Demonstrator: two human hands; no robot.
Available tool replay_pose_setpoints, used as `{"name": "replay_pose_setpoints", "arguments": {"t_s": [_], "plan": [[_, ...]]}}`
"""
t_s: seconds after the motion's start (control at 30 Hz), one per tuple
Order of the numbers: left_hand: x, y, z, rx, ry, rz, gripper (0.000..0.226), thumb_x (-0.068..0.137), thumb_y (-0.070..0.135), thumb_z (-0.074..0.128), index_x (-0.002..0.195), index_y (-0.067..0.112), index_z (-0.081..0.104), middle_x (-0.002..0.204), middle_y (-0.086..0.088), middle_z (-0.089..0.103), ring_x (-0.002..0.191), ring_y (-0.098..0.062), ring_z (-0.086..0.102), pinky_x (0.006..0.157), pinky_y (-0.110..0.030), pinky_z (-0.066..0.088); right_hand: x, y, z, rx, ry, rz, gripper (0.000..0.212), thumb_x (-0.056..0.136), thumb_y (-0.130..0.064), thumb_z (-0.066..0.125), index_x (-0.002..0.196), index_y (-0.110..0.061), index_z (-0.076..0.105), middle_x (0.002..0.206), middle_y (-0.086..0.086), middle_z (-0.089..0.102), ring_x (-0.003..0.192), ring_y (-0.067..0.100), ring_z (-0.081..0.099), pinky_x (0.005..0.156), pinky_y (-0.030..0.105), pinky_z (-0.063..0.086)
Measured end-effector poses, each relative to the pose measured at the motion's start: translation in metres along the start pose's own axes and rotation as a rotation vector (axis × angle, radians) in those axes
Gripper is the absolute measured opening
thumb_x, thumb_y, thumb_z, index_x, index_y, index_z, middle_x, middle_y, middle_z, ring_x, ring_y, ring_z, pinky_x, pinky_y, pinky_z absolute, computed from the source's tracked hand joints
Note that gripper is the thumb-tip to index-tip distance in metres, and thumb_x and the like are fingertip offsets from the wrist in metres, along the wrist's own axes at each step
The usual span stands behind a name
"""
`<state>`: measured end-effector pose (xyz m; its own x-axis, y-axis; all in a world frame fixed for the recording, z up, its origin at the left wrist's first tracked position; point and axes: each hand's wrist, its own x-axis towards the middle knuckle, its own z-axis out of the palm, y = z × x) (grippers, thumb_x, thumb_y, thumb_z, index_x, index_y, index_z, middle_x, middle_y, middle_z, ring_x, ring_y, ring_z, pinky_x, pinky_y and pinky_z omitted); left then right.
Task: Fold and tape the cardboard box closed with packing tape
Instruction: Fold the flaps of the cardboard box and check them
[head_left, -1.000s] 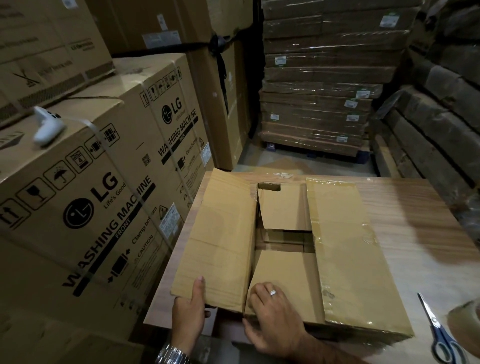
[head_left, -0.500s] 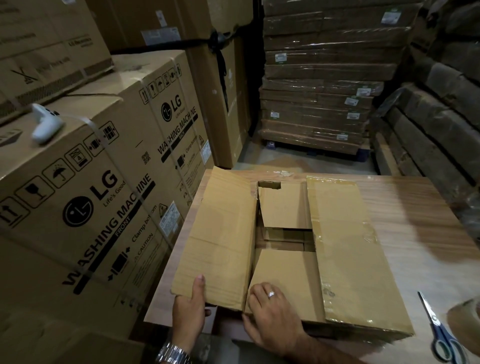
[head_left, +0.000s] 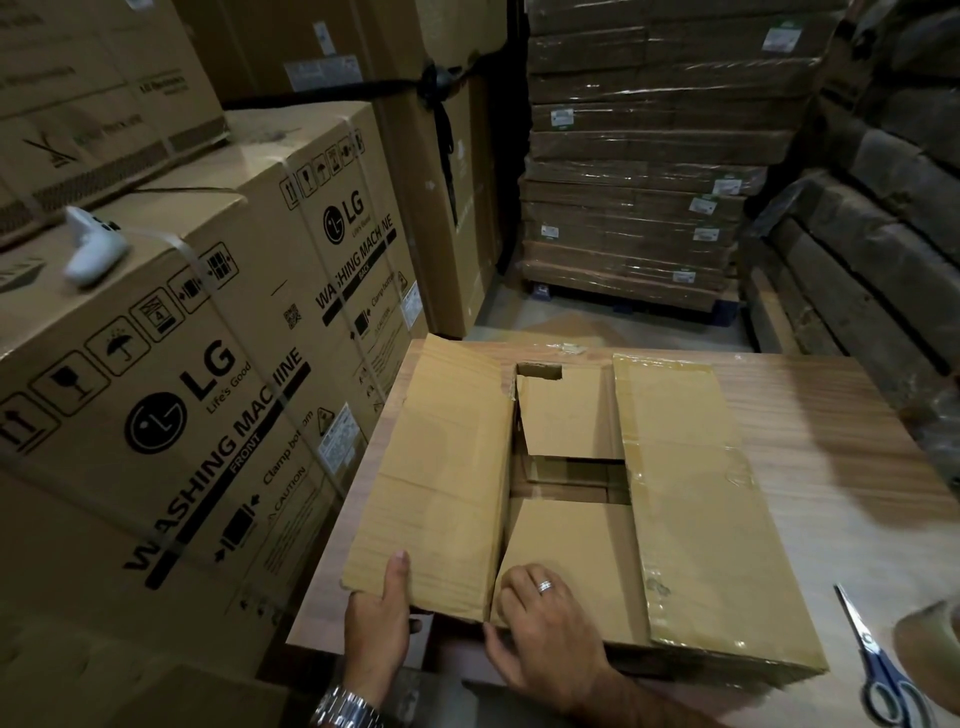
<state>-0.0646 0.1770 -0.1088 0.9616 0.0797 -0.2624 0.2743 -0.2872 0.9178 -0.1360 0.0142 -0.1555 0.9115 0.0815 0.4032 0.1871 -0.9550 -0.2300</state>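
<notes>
A brown cardboard box (head_left: 691, 519) lies on a wooden table (head_left: 841, 467). Both short flaps are folded in, and a gap between them shows the inside. The right long flap, covered in shiny tape, lies flat. My left hand (head_left: 379, 623) grips the near edge of the left long flap (head_left: 441, 478), thumb on top, holding it slightly raised. My right hand (head_left: 540, 629) rests flat on the near short flap, fingers bent at its left edge. A roll of packing tape (head_left: 930, 649) shows at the frame's right edge.
Blue-handled scissors (head_left: 872, 660) lie on the table at the near right. Large washing machine cartons (head_left: 171, 395) stand close on the left, one with a white handheld device (head_left: 91, 247) on top. Wrapped flat cartons are stacked on a pallet (head_left: 639, 171) behind.
Both hands keep their hold. The view has shifted slightly; the flaps lie about as before.
</notes>
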Motion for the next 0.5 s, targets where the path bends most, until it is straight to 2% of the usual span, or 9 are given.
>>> {"name": "replay_pose_setpoints", "arguments": {"t_s": [0.17,0.37,0.5], "plan": [[-0.0001,0.0011,0.0006,-0.001,-0.004,-0.002,0.018,0.099,0.034,0.049,0.116,0.031,0.049,0.093,0.009,0.061,0.084,-0.016,0.062,0.072,-0.048,0.059,-0.0007,0.0016,0.0037,-0.022,-0.002,-0.012,0.028,0.070,-0.040,0.065,0.075,-0.013,0.063,0.083,0.005,0.059,0.075,0.023,0.056,0.071,0.031,0.049],[-0.0009,0.0015,0.0005,0.001,-0.012,0.001,0.019,0.099,0.035,0.048,0.117,0.031,0.049,0.096,0.005,0.063,0.087,-0.020,0.063,0.067,-0.042,0.059,-0.0013,0.0019,0.0058,-0.039,-0.017,-0.019,0.028,0.067,-0.040,0.065,0.075,-0.013,0.063,0.083,0.005,0.060,0.075,0.023,0.056,0.068,0.032,0.053],[-0.0004,0.0005,-0.0004,0.005,0.001,0.004,0.015,0.099,0.033,0.049,0.113,0.027,0.052,0.090,0.005,0.064,0.079,-0.018,0.064,0.069,-0.044,0.060,-0.0022,0.0022,0.0041,-0.068,-0.031,-0.035,0.032,0.064,-0.042,0.065,0.077,-0.014,0.063,0.084,0.005,0.060,0.077,0.022,0.053,0.067,0.032,0.053]]}}
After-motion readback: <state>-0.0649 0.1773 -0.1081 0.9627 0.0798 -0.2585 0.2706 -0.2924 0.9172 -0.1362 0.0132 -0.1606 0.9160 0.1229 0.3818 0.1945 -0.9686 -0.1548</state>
